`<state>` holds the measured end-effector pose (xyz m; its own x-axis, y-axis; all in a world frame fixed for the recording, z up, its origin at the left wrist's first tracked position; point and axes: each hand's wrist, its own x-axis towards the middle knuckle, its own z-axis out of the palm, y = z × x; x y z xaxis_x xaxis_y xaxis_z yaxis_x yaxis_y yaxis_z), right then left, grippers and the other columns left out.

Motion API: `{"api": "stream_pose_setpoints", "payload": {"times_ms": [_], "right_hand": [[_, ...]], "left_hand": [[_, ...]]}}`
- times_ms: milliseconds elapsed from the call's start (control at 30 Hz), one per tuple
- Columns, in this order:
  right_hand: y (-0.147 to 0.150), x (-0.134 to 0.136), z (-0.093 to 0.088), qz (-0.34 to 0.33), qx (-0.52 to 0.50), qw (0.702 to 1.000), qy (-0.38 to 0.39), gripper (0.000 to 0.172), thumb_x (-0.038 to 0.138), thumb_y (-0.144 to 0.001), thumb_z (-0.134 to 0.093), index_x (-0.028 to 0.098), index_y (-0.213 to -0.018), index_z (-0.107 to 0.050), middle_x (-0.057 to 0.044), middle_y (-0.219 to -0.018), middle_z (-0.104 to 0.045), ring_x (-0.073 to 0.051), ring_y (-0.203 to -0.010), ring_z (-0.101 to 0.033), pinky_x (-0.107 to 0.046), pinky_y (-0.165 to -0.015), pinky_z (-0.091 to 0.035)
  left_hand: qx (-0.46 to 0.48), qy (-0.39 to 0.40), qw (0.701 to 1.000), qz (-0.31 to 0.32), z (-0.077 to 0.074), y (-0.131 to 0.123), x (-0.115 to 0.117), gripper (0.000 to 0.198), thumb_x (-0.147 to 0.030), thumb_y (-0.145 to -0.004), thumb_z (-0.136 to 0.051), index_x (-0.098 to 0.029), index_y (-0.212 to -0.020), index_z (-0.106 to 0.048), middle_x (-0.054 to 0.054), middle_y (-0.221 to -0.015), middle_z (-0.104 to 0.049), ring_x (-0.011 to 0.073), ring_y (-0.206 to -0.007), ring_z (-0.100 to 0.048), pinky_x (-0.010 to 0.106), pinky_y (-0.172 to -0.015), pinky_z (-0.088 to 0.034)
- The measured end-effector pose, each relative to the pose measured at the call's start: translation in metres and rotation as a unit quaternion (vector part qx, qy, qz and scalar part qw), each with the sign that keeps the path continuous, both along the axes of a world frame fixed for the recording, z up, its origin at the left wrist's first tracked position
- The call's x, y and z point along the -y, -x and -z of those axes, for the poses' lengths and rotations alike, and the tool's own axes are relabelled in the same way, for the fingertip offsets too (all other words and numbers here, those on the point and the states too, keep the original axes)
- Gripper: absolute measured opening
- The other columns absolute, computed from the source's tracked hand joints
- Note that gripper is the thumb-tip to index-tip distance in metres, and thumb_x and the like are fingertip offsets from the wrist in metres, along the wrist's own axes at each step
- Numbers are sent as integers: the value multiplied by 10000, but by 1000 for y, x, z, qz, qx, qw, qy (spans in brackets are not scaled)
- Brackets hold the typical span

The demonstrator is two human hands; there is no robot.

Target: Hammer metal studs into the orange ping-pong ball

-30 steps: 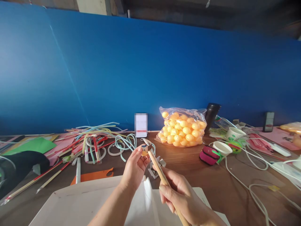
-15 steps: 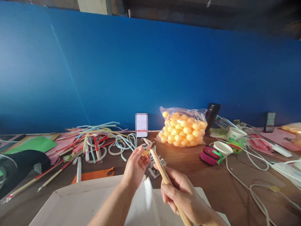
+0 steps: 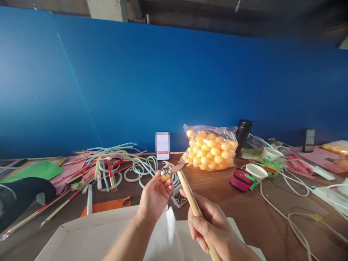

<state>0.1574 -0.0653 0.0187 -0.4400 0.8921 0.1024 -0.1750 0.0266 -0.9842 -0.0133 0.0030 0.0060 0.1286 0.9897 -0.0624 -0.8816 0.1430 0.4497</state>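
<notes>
Between the fingertips of my left hand [image 3: 155,194] is a shiny metal ball [image 3: 165,174], its mirror-like surface turned up. My right hand [image 3: 209,223] is wrapped round the wooden handle of a hammer [image 3: 190,195]. The narrow hammer head [image 3: 179,167] is beside the ball on its right; I cannot tell whether they touch. Below the head, a small white box [image 3: 178,199] holds small metal pieces, partly covered by the handle and my right hand.
A white board [image 3: 100,232] lies under my forearms. Behind my hands are a phone [image 3: 163,145] and a clear bag of orange balls [image 3: 210,150]. Tubes and sticks [image 3: 108,170] clutter the left; paper cups [image 3: 257,171], a pink pouch [image 3: 241,179] and white cables [image 3: 282,214] lie right.
The hammer has shifted slightly to the right, away from my left fingers. The ball's shiny face now shows more plainly in my left hand. Both hands keep their hold.
</notes>
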Motion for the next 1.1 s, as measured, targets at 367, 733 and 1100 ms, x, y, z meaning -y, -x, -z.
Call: {"api": "stream_pose_setpoints", "payload": {"times_ms": [367,733,1100], "right_hand": [[0,-2,1,4,-7,1000,10,619,492,-852,-612,169,-1360,-469,34,-615,-545,-53,-384,-383,-179,-371,-312],[-1,-4,4,-43,-16,999,6,538,407,-888,-598,176,-1352,-454,36,-628,-552,-49,-399,-395,-168,-383,-316],[-1,-4,4,-31,-12,999,13,547,421,-894,-594,177,-1358,-440,34,-642,-550,-51,-418,-398,-172,-392,-326]], "left_hand": [[-28,-19,999,-16,4,-3,0,205,-193,-788,-675,-142,-984,-647,29,-801,-614,85,-640,-564,182,-550,-494],[-90,-51,995,-15,9,-4,-2,251,-236,-827,-644,-139,-1058,-642,56,-886,-639,99,-701,-595,210,-635,-531],[-93,-53,994,-21,11,-5,-1,271,-234,-846,-616,-147,-1100,-644,83,-997,-669,126,-788,-631,238,-719,-538]]}}
